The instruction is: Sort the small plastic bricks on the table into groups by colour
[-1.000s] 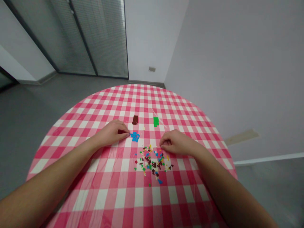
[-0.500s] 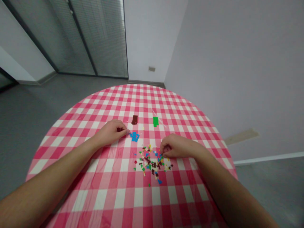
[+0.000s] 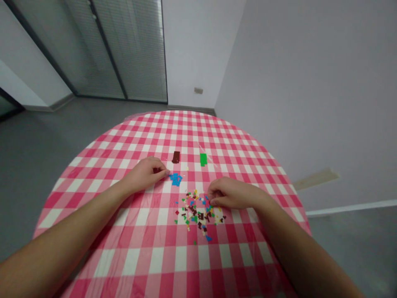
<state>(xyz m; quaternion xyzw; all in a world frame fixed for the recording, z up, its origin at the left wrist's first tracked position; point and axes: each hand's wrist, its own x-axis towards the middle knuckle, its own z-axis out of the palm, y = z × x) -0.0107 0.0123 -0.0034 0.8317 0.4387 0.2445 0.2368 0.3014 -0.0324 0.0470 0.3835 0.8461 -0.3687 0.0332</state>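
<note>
My left hand rests on the cloth with thumb and forefinger pinched together at the left edge of a small cluster of blue building bricks. What it pinches, if anything, is too small to tell. At the upper right edge of a loose pile of mixed small building bricks, my right hand has its fingers curled and closed; their contents are hidden. Blue, green, brown, yellow and white pieces lie scattered in that pile. Behind the blue cluster sit a brown block of bricks and a green block of bricks.
A round table wears a pink and white checked cloth under a shiny clear cover. A pale wall stands beyond its right side. Glass panels with blinds rise past the far left edge.
My right hand has shifted very slightly left and toward me at the pile's edge. My left hand and the coloured groups look the same.
</note>
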